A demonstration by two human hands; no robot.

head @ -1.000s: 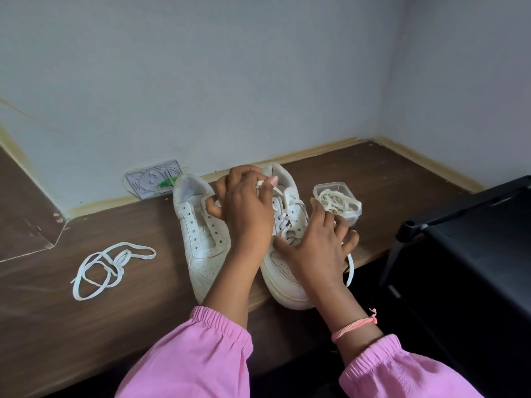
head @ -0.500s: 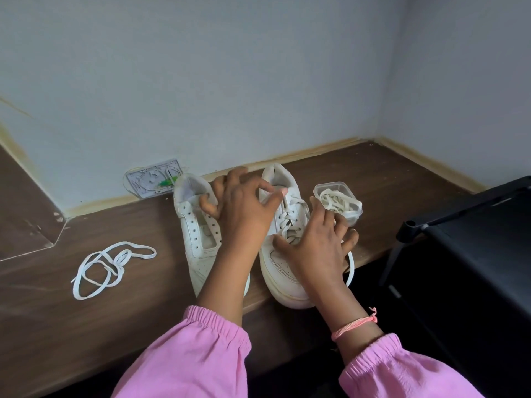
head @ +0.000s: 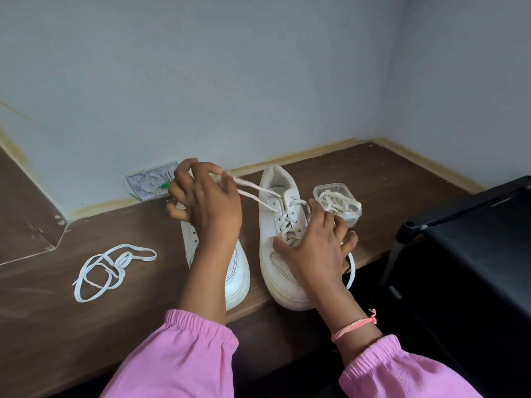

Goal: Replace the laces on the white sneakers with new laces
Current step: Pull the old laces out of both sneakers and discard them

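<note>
In the head view, our left hand [head: 205, 206] pinches a loop of the old lace [head: 253, 191] and draws it up and left from the top eyelets of the right sneaker [head: 283, 239]. Our right hand [head: 314, 244] lies spread and flat on that shoe's vamp, gripping nothing, only pressing it down. The left sneaker [head: 235, 271] sits just beside, under our left wrist, its eyelets apparently bare.

The shoe's toe overhangs the shelf [head: 115, 326] edge; a hard tug could tip it off if our right hand eases. The lace could also snag where it still crosses the lower eyelets, and its free end dangles over the edge by our right hand.

A tub [head: 339, 186] of laces, likely the new ones, stands beside the shoe, near our right fingers, easy to knock. A loose lace [head: 109, 268] lies well apart at left, a black stand [head: 474, 225] at right.
</note>
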